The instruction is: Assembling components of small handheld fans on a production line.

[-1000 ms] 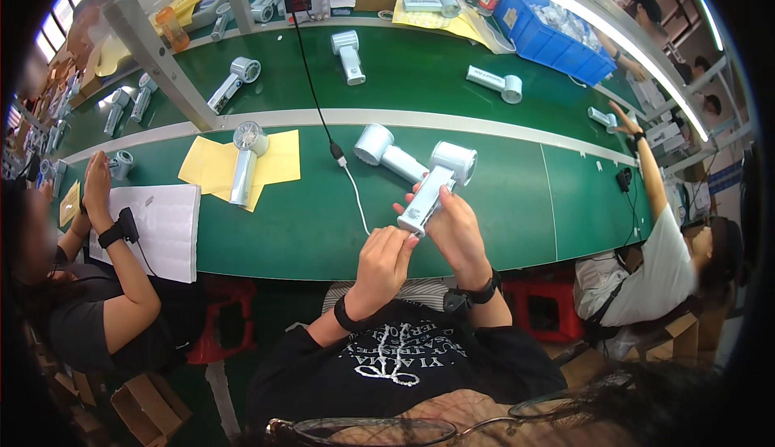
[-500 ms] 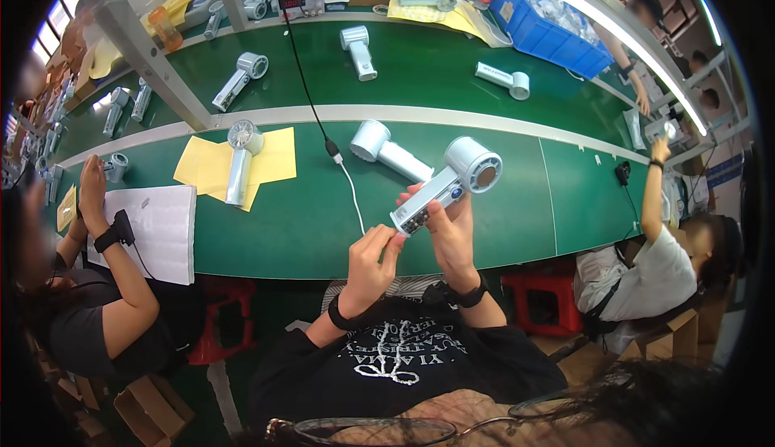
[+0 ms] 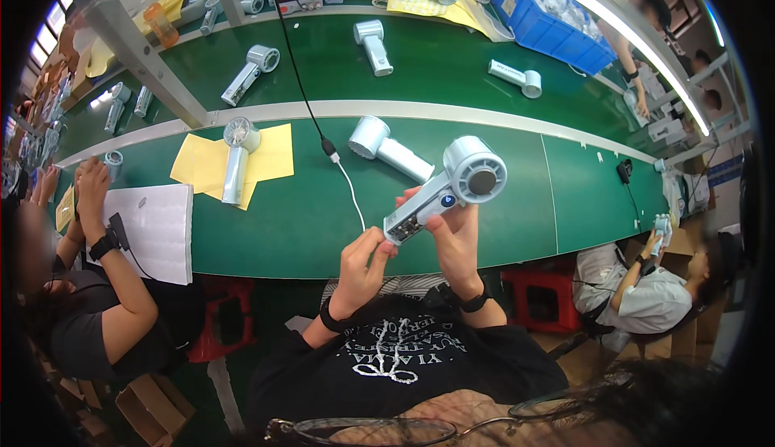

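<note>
A: Watching the green bench (image 3: 517, 205) now. Gripping what above it?

B: Gripping a pale blue handheld fan (image 3: 444, 194), wrapping the right hand (image 3: 458, 253) around the handle (image 3: 418, 213), holding it up over the bench's near side!

A: Pointing which way?

B: Slanting! Running its long axis from lower left, at the handle's foot, to upper right, at the round head (image 3: 476, 171), and turning the dark-centred face toward the viewer.

A: And doing what with the left hand (image 3: 359, 276)?

B: Bunching fingertips (image 3: 374, 239) at the handle's foot, well below the right hand, and meeting a white cable (image 3: 353, 193) there. Failing to tell whether clamping fan or plug.

A: Spotting anything beyond?

B: Spotting a second fan (image 3: 395, 156) on the bench, slanting the opposite way, aiming its head upper left.
</note>
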Action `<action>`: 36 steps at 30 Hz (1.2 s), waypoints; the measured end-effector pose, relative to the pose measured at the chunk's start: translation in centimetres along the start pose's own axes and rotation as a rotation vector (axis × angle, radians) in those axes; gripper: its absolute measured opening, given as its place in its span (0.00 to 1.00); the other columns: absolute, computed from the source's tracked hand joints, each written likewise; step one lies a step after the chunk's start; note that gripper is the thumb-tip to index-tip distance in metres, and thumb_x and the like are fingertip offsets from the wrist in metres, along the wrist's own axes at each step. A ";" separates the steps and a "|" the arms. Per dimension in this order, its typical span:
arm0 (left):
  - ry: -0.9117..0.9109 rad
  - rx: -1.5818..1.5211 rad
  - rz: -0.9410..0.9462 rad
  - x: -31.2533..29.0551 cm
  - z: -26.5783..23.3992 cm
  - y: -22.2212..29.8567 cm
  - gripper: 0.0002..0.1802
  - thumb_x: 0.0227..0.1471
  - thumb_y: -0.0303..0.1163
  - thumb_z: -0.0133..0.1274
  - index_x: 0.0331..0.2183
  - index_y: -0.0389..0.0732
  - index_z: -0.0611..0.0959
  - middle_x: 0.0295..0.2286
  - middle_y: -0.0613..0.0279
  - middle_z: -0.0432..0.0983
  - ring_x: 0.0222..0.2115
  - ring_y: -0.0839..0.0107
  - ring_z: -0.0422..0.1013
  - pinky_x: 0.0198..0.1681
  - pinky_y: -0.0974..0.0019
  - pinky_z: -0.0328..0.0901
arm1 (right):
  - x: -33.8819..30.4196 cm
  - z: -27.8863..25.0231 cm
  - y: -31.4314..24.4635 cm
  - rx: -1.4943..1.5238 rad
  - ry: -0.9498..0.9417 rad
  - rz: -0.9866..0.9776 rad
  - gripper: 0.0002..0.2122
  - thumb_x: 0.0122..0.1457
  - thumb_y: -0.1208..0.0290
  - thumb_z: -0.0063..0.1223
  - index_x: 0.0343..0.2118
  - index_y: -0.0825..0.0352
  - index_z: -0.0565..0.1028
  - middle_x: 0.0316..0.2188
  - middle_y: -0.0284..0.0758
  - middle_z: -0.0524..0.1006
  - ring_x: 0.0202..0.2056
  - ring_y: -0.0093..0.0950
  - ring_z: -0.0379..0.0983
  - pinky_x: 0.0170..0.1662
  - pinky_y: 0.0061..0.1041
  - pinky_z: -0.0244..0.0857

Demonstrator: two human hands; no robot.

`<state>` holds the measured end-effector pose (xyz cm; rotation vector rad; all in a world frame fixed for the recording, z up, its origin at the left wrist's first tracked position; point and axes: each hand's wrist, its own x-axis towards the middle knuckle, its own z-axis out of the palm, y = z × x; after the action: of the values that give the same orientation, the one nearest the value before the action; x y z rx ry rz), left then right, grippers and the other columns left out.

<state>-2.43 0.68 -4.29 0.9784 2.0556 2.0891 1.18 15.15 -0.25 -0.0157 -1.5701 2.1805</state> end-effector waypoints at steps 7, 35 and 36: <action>-0.017 -0.022 -0.067 -0.3 -0.6 0.8 0.09 0.58 0.25 0.48 0.26 0.33 0.73 0.20 0.58 0.68 0.20 0.66 0.67 0.24 0.67 0.60 | -0.7 0.8 0.0 0.019 0.102 0.075 0.30 0.60 0.69 0.54 0.58 0.70 0.48 0.45 0.51 0.72 0.45 0.43 0.74 0.49 0.40 0.71; -0.120 -0.099 -0.085 0.5 -2.0 0.4 0.08 0.55 0.27 0.53 0.28 0.32 0.75 0.43 0.49 0.74 0.33 0.62 0.72 0.37 0.66 0.66 | -0.1 -0.1 -0.4 0.040 -0.051 0.138 0.29 0.51 0.76 0.62 0.54 0.75 0.60 0.51 0.54 0.69 0.53 0.47 0.69 0.55 0.43 0.65; -0.091 -0.110 -0.070 0.4 -1.9 -0.2 0.08 0.54 0.27 0.54 0.27 0.32 0.76 0.43 0.49 0.74 0.34 0.64 0.72 0.36 0.67 0.65 | -0.1 -0.2 -0.1 0.039 -0.051 0.139 0.29 0.51 0.76 0.62 0.54 0.75 0.60 0.51 0.54 0.69 0.53 0.47 0.69 0.55 0.43 0.65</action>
<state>-3.77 -0.81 -4.16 0.9527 1.8822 2.0586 1.35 15.35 -0.30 -0.0582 -1.5967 2.3351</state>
